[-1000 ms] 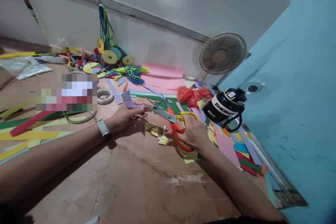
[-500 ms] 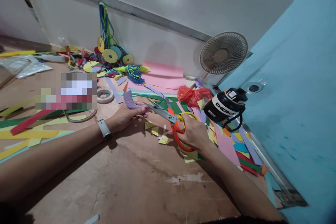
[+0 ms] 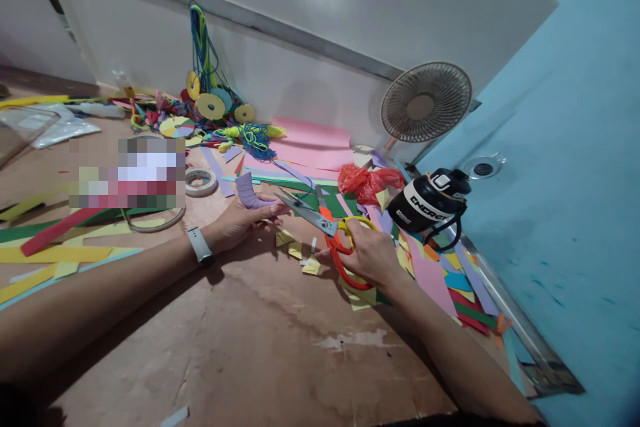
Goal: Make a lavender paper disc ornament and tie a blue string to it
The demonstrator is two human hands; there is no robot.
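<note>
Left fingers [image 3: 264, 211] pinch a purple strip [image 3: 246, 192] that curls up above them, while right fingers [image 3: 361, 242] grip scissors [image 3: 325, 223].

Since a second ago, the left hand [image 3: 241, 223] has edged slightly toward the scissors [image 3: 326, 225], carrying the purple paper strip [image 3: 246, 191] with it, so that its thumb and fingertips now reach a touch farther right, just beside the tip of the long blade. That blade appears to tilt a shade more steeply, its tip a trace higher. The whole view has also drifted a little with the head, setting the fan [image 3: 420, 105], the black bottle [image 3: 425, 203] and the tape roll [image 3: 199, 192] marginally farther right.
</note>
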